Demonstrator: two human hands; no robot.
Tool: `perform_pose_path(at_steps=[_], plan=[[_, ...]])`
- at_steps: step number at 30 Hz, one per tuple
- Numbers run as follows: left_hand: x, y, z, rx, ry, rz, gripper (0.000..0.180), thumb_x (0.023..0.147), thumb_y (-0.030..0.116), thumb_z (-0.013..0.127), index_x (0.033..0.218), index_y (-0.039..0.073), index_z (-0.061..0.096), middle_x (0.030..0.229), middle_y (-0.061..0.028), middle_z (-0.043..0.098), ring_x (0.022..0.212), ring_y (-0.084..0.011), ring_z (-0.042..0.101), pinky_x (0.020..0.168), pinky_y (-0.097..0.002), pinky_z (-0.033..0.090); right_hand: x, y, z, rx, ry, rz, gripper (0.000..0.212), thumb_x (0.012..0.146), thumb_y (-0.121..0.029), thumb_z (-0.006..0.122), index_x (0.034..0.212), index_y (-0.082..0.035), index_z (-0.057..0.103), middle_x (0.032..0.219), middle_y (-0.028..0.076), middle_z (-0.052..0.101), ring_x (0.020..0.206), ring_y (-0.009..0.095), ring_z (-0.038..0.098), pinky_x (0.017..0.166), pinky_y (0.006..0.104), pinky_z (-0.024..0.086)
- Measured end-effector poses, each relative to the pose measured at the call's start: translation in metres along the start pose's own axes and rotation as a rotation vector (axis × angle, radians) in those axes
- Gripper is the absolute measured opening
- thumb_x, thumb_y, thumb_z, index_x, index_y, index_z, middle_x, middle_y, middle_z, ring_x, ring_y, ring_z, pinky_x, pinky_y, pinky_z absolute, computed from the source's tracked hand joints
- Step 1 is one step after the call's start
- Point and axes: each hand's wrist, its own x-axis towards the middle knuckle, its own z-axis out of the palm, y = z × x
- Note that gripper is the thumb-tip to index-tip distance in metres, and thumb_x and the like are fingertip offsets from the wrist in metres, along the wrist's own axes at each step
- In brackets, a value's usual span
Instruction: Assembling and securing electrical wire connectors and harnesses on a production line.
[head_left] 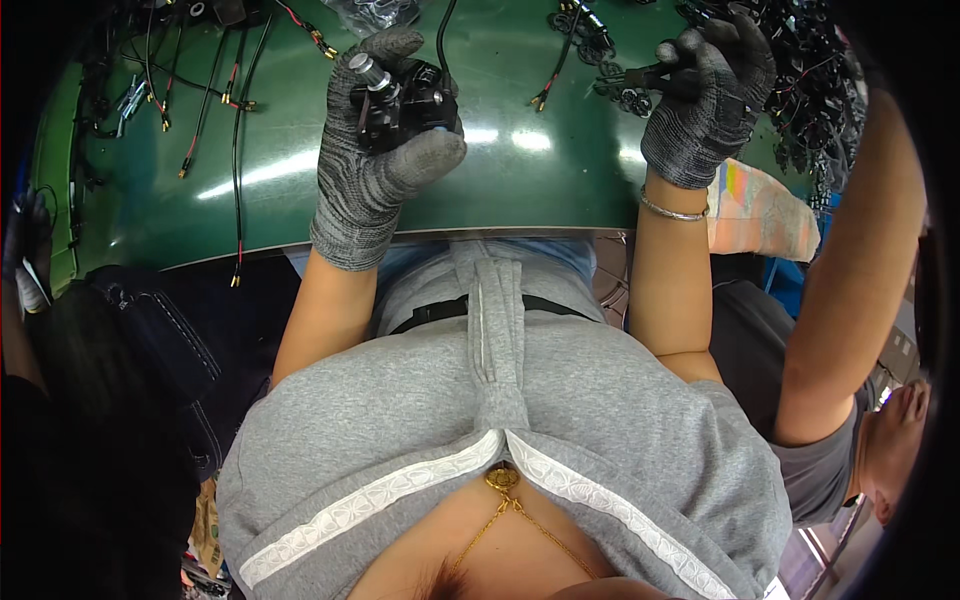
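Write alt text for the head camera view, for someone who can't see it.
A gray-gloved left hand holds a black device with a silver knob over a green table, while the gray-gloved right hand grips a small dark object. Black cables lie at left, a heap of black parts at right.

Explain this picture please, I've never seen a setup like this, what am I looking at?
No robot here: a wide camera worn on a person's head looks down at their gloved hands, the left grip and the right grip. The left one holds a black device with a silver knob. The right one holds a narrow dark object that I can't identify. On the green table lie black cables with red and gold ends, and, on the right, a heap of small black parts.
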Motion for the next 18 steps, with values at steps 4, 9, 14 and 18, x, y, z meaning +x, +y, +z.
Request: perform_pose_path(at_steps=[4, 9, 14, 18], plan=[[-0.002, -0.005, -0.001, 0.244, 0.005, 0.017, 0.088, 0.055, 0.035, 0.094, 0.125, 0.010, 0.047, 0.100, -0.0056, 0.059, 0.087, -0.0152, 0.062, 0.076, -0.0291, 0.057, -0.003, 0.003, 0.003, -0.212, 0.123, -0.026, 0.036, 0.088, -0.007, 0.058, 0.124, -0.006, 0.054, 0.096, 0.001, 0.055, 0.075, 0.007, 0.051, 0.063, 0.0197, 0.047], [-0.005, -0.008, 0.000, 0.407, -0.048, 0.208, 0.089, 0.054, 0.034, 0.094, 0.126, 0.013, 0.048, 0.108, -0.0054, 0.059, 0.094, -0.0153, 0.059, 0.083, -0.0301, 0.054, -0.005, -0.003, 0.013, -0.255, -0.092, -0.004, 0.025, 0.091, -0.009, 0.057, 0.116, -0.006, 0.055, 0.083, -0.002, 0.051, 0.069, 0.006, 0.048, 0.057, 0.0197, 0.045], [-0.004, -0.013, 0.003, 0.646, -0.231, 0.210, 0.073, 0.058, 0.025, 0.093, 0.118, 0.014, 0.054, 0.107, -0.0041, 0.062, 0.090, -0.0126, 0.062, 0.080, -0.0282, 0.055, 0.034, -0.021, 0.035, 0.479, -0.318, -0.151, 0.028, 0.092, -0.011, 0.054, 0.120, -0.007, 0.051, 0.087, 0.002, 0.047, 0.070, 0.010, 0.047, 0.054, 0.0215, 0.044], [-0.011, -0.005, 0.016, 0.801, -0.242, 0.128, 0.063, 0.060, 0.022, 0.092, 0.112, 0.013, 0.057, 0.093, 0.0005, 0.062, 0.083, -0.0086, 0.062, 0.073, -0.0263, 0.056, 0.022, -0.038, 0.052, 0.667, -0.434, 0.038, 0.028, 0.092, -0.012, 0.054, 0.120, -0.007, 0.052, 0.088, 0.003, 0.047, 0.071, 0.011, 0.046, 0.054, 0.0223, 0.045]])
